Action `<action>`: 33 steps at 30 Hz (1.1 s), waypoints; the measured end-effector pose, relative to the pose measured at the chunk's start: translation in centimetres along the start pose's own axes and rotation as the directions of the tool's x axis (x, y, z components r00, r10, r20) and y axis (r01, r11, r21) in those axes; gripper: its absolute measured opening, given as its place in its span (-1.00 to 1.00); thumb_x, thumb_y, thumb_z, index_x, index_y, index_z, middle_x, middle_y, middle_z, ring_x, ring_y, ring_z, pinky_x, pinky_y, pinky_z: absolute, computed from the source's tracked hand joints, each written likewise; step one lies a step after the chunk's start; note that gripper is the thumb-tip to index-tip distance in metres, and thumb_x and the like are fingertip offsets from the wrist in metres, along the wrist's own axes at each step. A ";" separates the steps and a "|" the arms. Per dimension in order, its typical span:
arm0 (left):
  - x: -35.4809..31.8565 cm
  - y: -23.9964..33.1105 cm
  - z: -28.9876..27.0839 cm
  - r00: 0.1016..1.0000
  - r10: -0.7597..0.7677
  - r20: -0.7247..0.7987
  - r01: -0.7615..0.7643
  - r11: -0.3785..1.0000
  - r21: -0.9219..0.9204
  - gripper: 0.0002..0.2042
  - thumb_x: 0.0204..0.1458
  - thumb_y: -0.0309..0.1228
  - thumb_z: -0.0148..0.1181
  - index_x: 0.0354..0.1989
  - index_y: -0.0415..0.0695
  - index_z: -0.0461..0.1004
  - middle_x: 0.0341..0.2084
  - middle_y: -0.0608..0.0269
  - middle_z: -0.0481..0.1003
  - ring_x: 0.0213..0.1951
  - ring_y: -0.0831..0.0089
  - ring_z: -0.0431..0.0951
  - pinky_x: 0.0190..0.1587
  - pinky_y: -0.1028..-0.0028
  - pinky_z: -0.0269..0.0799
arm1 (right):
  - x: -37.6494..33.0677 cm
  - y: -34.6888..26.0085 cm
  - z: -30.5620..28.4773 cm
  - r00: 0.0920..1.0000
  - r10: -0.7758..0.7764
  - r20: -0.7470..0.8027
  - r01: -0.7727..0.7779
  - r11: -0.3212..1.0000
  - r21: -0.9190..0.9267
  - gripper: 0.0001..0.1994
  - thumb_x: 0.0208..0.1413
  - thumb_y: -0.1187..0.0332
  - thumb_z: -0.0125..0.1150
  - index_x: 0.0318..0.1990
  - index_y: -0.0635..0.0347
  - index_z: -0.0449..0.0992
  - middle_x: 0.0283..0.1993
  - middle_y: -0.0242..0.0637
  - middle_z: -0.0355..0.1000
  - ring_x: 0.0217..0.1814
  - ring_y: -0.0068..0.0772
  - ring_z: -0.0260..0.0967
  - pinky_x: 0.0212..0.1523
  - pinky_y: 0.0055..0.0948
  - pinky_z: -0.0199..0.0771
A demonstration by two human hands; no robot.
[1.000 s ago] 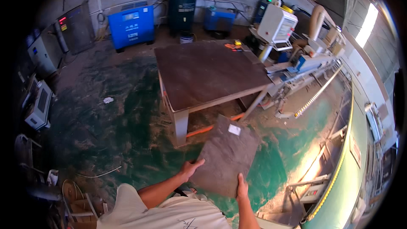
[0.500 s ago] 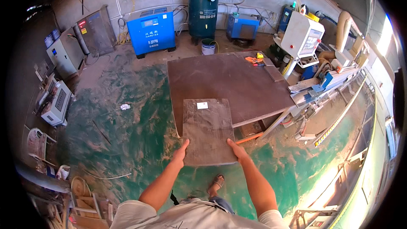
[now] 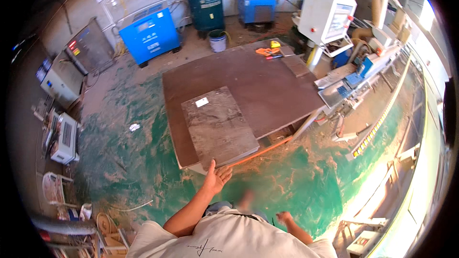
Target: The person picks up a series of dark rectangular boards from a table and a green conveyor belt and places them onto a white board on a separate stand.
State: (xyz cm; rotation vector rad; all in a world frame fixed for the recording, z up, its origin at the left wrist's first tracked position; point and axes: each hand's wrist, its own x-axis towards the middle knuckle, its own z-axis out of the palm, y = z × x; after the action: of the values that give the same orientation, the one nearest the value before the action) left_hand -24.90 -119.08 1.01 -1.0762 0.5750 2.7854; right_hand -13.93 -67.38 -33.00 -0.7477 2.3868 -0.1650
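Note:
A flat rectangular grey-brown panel [image 3: 222, 126] with a small white label [image 3: 202, 102] lies on the near left part of the brown-topped table [image 3: 248, 74]. It is turned at an angle, and its near edge reaches the table's front. Just at that near edge is my left hand [image 3: 217, 179], fingers apart, thumb pointing up toward the panel. Whether the thumb still touches it I cannot tell. My right hand [image 3: 284, 218] hangs low beside my body, away from the table, with its fingers too small and unclear to read.
Orange-handled tools [image 3: 265, 51], a yellow tape measure [image 3: 275, 44] and a narrow brown strip [image 3: 295, 62] lie at the table's far right. A machine with a white control box [image 3: 322, 14] adjoins on the right. Behind stand a bucket [image 3: 217, 43] and a blue cabinet [image 3: 149, 36].
Both hands gripped the panel by its sides before. Now it rests further onto the table, turned askew. My right hand has dropped back to my side; my left has let go or nearly so.

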 end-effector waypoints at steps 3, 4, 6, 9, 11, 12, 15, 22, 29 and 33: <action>3.2 -0.6 0.6 0.997 -0.022 0.073 0.023 1.000 -0.011 0.05 -0.05 0.23 0.30 0.37 -0.39 0.00 0.27 -0.10 0.27 0.21 0.10 0.42 0.25 0.15 0.38 | -6.0 -2.9 0.6 0.815 0.301 0.494 -0.553 0.154 0.819 -0.73 0.23 0.19 0.02 -0.07 0.13 0.51 -0.34 -0.17 0.52 -0.29 -0.28 0.52 -0.31 -0.22 0.52; 4.6 -0.5 0.4 0.995 -0.057 0.077 0.060 0.997 -0.046 0.06 -0.05 0.24 0.29 0.38 -0.39 -0.02 0.31 -0.05 0.22 0.24 0.12 0.39 0.25 0.17 0.38 | -8.9 -6.2 -2.0 0.639 0.422 0.643 -0.527 -0.369 0.766 -0.70 0.23 0.20 0.02 -0.02 0.14 0.52 -0.34 -0.15 0.53 -0.27 -0.33 0.54 -0.30 -0.27 0.55; 7.4 -2.0 1.4 0.986 -0.126 0.111 0.130 0.991 -0.026 0.10 -0.08 0.29 0.28 0.38 -0.38 -0.02 0.38 0.02 0.12 0.29 0.15 0.32 0.27 0.22 0.33 | -12.3 -8.8 -4.8 0.544 0.633 0.551 -0.407 -0.374 0.833 -0.70 0.19 0.24 0.10 -0.01 0.20 0.51 -0.32 -0.16 0.55 -0.32 -0.33 0.53 -0.34 -0.31 0.54; 8.0 -3.2 2.1 0.989 -0.106 0.105 0.092 0.987 0.135 0.15 -0.12 0.37 0.23 0.39 -0.39 -0.03 0.40 0.07 0.11 0.30 0.16 0.31 0.29 0.29 0.25 | -17.3 -11.0 -3.7 0.380 0.874 0.304 -0.295 -0.197 0.935 -0.69 0.12 0.30 0.22 -0.03 0.28 0.50 -0.29 -0.17 0.57 -0.41 -0.30 0.53 -0.41 -0.37 0.53; 7.5 -2.4 1.6 0.986 -0.126 0.111 0.110 0.984 0.142 0.14 -0.12 0.34 0.27 0.39 -0.37 0.00 0.37 0.12 0.17 0.29 0.20 0.31 0.17 0.36 0.37 | -17.6 -15.1 -5.1 0.260 0.912 0.317 0.049 -0.341 0.939 -0.62 0.10 0.20 0.23 -0.04 0.31 0.53 -0.29 -0.14 0.60 -0.43 -0.31 0.56 -0.35 -0.32 0.56; 6.9 -2.8 2.1 0.992 -0.083 0.097 0.055 0.964 0.262 0.09 -0.07 0.33 0.24 0.41 -0.31 0.00 0.36 0.11 0.18 0.28 0.21 0.32 0.15 0.36 0.37 | -18.5 -17.4 -5.4 0.230 0.925 0.302 0.050 -0.321 0.946 -0.61 0.10 0.21 0.24 -0.01 0.30 0.52 -0.27 -0.13 0.60 -0.40 -0.32 0.57 -0.35 -0.34 0.56; 3.8 -6.2 1.6 0.986 0.017 0.169 -0.128 0.724 0.678 -0.16 0.13 0.18 0.14 0.42 -0.12 0.03 0.25 0.13 0.31 0.15 0.26 0.45 0.03 0.32 0.43 | -21.4 -24.8 -4.2 0.192 0.938 0.288 -0.060 -0.282 0.958 -0.58 0.11 0.22 0.25 0.06 0.28 0.50 -0.23 -0.13 0.60 -0.36 -0.32 0.60 -0.34 -0.38 0.56; 7.9 -13.2 -12.6 0.799 -0.579 -0.164 0.029 -0.235 0.972 -0.66 0.25 -0.04 0.09 -0.17 -0.10 0.47 -0.32 0.28 0.56 -0.34 0.44 0.61 -0.40 0.47 0.48 | -32.5 -42.6 11.0 0.061 0.651 0.756 -0.162 -0.741 0.652 -0.61 0.07 0.26 0.28 -0.05 0.40 0.53 -0.35 -0.15 0.61 -0.46 -0.33 0.59 -0.50 -0.41 0.53; 4.3 -14.1 -20.7 0.773 -0.599 -0.208 -0.465 -0.758 0.457 0.10 0.06 0.49 -0.35 0.13 -0.57 0.34 0.20 -0.42 0.29 0.29 -0.10 0.29 0.30 0.13 0.21 | -34.0 -49.5 25.0 -0.279 0.770 0.574 -0.485 -0.629 0.607 -0.64 0.04 0.07 0.23 -0.09 0.05 0.64 -0.40 -0.27 0.62 -0.50 -0.36 0.55 -0.42 -0.34 0.56; -0.6 -19.7 -18.4 0.800 -0.538 -0.263 -0.474 -0.838 0.272 -0.06 0.08 0.40 -0.22 0.06 -0.43 0.44 0.04 -0.30 0.41 0.16 -0.05 0.40 0.20 0.14 0.29 | -37.7 -49.7 24.5 -0.028 0.674 0.738 -0.366 -0.694 0.620 -0.46 -0.05 0.07 0.30 0.13 -0.02 0.53 -0.32 -0.22 0.63 -0.37 -0.23 0.58 -0.25 -0.27 0.58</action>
State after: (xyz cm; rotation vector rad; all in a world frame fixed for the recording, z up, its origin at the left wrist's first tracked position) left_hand -8.48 -107.85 -17.18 0.5396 1.9222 -0.0084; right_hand 48.59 -86.34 -18.13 2.0197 1.4945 -1.0435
